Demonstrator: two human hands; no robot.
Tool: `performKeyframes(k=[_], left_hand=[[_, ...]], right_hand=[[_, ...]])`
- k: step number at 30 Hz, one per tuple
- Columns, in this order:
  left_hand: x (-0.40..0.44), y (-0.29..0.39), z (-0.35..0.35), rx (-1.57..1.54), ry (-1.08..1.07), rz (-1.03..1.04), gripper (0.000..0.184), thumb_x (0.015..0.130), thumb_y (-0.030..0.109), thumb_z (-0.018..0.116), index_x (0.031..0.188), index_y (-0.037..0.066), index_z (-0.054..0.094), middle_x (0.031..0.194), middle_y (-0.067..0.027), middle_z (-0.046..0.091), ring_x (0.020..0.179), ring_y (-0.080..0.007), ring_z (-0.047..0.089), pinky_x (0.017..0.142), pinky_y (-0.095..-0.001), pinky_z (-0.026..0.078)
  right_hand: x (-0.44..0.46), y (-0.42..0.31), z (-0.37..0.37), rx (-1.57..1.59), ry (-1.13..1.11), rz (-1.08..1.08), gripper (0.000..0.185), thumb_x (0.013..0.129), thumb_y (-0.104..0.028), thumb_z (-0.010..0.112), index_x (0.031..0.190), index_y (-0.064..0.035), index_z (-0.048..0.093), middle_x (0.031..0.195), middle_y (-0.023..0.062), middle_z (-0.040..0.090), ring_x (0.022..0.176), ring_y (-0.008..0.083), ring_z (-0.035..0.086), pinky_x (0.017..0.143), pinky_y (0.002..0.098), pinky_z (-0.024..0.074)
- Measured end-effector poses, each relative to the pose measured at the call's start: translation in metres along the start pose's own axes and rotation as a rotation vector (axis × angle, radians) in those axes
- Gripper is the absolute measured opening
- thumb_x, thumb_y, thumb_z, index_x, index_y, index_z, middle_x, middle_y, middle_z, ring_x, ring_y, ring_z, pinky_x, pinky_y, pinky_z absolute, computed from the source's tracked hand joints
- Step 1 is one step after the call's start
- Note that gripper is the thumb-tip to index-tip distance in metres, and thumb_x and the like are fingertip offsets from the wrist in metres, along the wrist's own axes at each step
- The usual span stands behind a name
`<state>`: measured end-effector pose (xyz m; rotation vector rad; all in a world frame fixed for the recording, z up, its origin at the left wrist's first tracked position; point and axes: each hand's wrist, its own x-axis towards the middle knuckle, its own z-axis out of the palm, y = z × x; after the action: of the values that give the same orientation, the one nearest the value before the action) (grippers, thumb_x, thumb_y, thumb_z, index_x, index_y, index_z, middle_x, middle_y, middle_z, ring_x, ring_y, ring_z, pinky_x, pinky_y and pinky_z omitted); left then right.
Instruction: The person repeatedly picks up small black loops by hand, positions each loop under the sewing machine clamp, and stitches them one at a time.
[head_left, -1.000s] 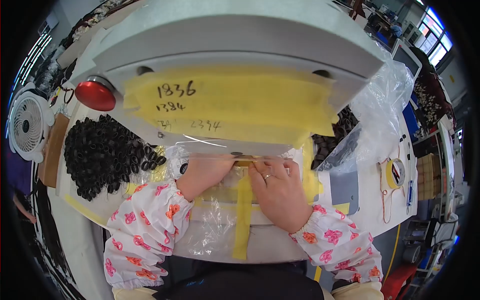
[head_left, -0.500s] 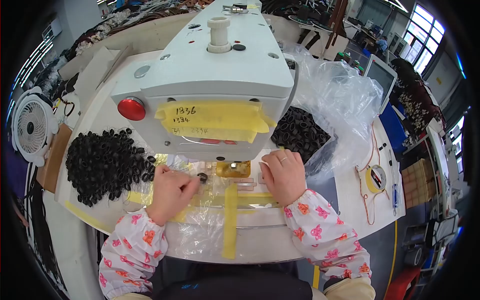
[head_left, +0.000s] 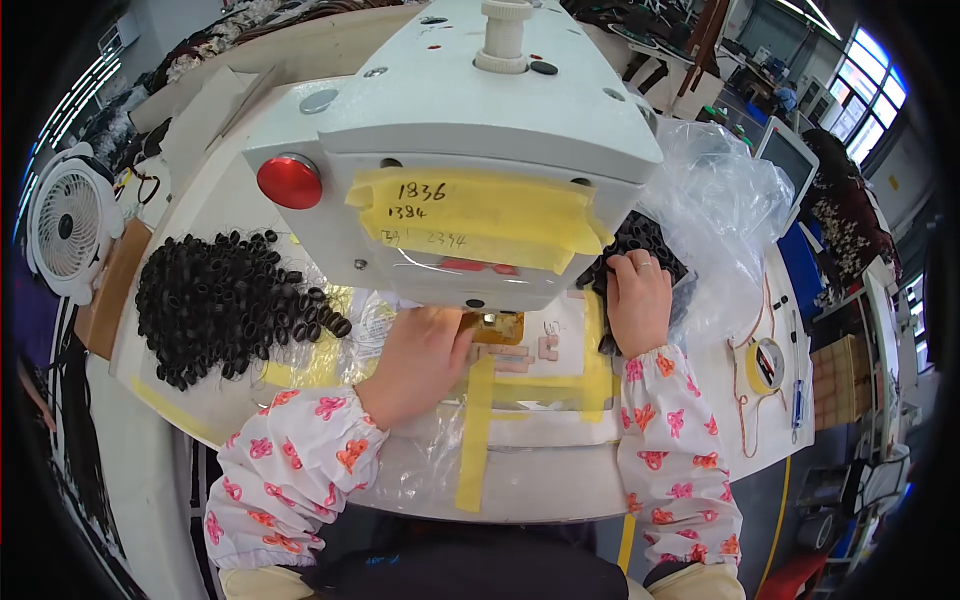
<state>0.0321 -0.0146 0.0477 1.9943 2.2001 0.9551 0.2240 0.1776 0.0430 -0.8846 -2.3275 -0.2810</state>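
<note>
Below the head of a white sewing machine, my left hand is at the yellowish work plate. Its fingers are closed together, and their tips are partly hidden, so what they hold cannot be made out. My right hand, with a ring on one finger, reaches into a pile of black loops to the right of the machine. Its fingers are curled down, and their tips are lost among the dark loops. A larger heap of black loops, with loose threads, lies to the left of my left hand.
A clear plastic bag stands by the right-hand loops. Farther right lie a tape roll, a cord and a blue pen-like tool. Yellow tape strips cross the table front. A white fan stands far left.
My left hand has moved right to the work plate; the single black loop beside it no longer shows. My right hand has moved right and up into the loop pile. The camera view has shifted.
</note>
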Motion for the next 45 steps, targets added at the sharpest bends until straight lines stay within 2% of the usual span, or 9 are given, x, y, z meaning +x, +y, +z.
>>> performKeyframes(k=[6,10,14,17,21,23,29,35,45], left_hand=[[0.006,-0.016,0.011,-0.006,0.015,-0.062,0.016,0.084,0.015,0.057,0.093,0.002,0.056,0.082,-0.0148,0.06,0.072,-0.0336,0.058,0.061,-0.0418,0.046],[0.008,-0.015,0.013,-0.053,0.03,0.037,0.016,0.084,0.015,0.056,0.096,0.003,0.056,0.081,-0.0144,0.06,0.072,-0.0344,0.058,0.059,-0.0424,0.046],[0.007,-0.017,0.014,-0.118,0.16,0.133,0.017,0.085,0.013,0.055,0.1,0.003,0.055,0.082,-0.0146,0.062,0.071,-0.0346,0.059,0.06,-0.0426,0.046],[0.007,-0.014,0.012,-0.261,0.16,0.086,0.014,0.084,0.015,0.058,0.094,0.005,0.058,0.077,-0.0125,0.062,0.069,-0.0325,0.06,0.059,-0.0407,0.046],[0.01,-0.001,-0.008,-0.377,-0.061,-0.026,0.017,0.081,0.023,0.063,0.083,0.006,0.062,0.069,-0.0102,0.062,0.065,-0.0301,0.061,0.056,-0.0385,0.046],[0.013,0.005,-0.014,-0.381,-0.204,-0.103,0.023,0.076,0.029,0.066,0.074,0.007,0.062,0.063,-0.0084,0.06,0.061,-0.0284,0.06,0.053,-0.0368,0.046],[0.007,-0.004,-0.005,-0.266,-0.178,0.019,0.021,0.075,0.027,0.065,0.082,0.007,0.061,0.07,-0.0108,0.062,0.066,-0.0311,0.061,0.056,-0.0399,0.046],[0.006,0.0,-0.006,-0.376,-0.128,-0.014,0.019,0.078,0.023,0.061,0.084,0.006,0.06,0.075,-0.0135,0.062,0.071,-0.0329,0.06,0.061,-0.0419,0.046],[0.002,0.005,-0.006,-0.292,-0.217,-0.066,0.015,0.076,0.015,0.059,0.087,0.005,0.057,0.078,-0.0144,0.062,0.074,-0.0354,0.06,0.063,-0.0434,0.045]], right_hand=[[0.002,-0.002,-0.008,0.122,-0.051,0.075,0.017,0.069,-0.007,0.062,0.083,-0.006,0.053,0.087,0.0067,0.055,0.084,0.0259,0.053,0.07,0.0368,0.038],[0.006,-0.031,-0.027,0.227,0.135,-0.044,0.019,0.068,-0.001,0.063,0.083,-0.0043,0.052,0.086,0.0088,0.058,0.078,0.0271,0.056,0.068,0.0375,0.0405],[-0.014,-0.081,-0.031,0.797,-0.264,-0.059,0.021,0.072,0.003,0.061,0.091,-0.0006,0.054,0.088,0.0134,0.057,0.068,0.0279,0.06,0.056,0.0345,0.0476],[-0.02,-0.099,-0.029,0.876,-0.307,-0.057,0.026,0.073,0.003,0.061,0.097,-0.0008,0.053,0.093,0.0151,0.057,0.072,0.0287,0.061,0.058,0.0343,0.0489],[-0.024,-0.105,-0.029,0.916,-0.334,0.064,0.032,0.073,0.003,0.06,0.104,-0.0018,0.05,0.095,0.0163,0.056,0.074,0.031,0.06,0.059,0.0361,0.0491],[-0.026,-0.109,-0.028,0.798,-0.309,-0.086,0.038,0.073,0.003,0.059,0.109,-0.0021,0.047,0.095,0.0157,0.056,0.076,0.032,0.06,0.061,0.0374,0.0491],[-0.028,-0.113,-0.025,0.634,-0.25,-0.37,0.034,0.072,0.0,0.056,0.105,0.0005,0.047,0.098,0.0155,0.053,0.082,0.0312,0.058,0.066,0.0371,0.0494],[-0.025,-0.114,-0.029,0.554,-0.207,-0.386,0.035,0.072,-0.002,0.056,0.106,0.0011,0.047,0.098,0.0157,0.052,0.083,0.0305,0.057,0.07,0.0361,0.0492],[-0.026,-0.114,-0.031,0.579,-0.219,-0.393,0.036,0.07,-0.002,0.056,0.105,0.0022,0.048,0.099,0.0161,0.051,0.086,0.0303,0.057,0.071,0.0355,0.0497]])
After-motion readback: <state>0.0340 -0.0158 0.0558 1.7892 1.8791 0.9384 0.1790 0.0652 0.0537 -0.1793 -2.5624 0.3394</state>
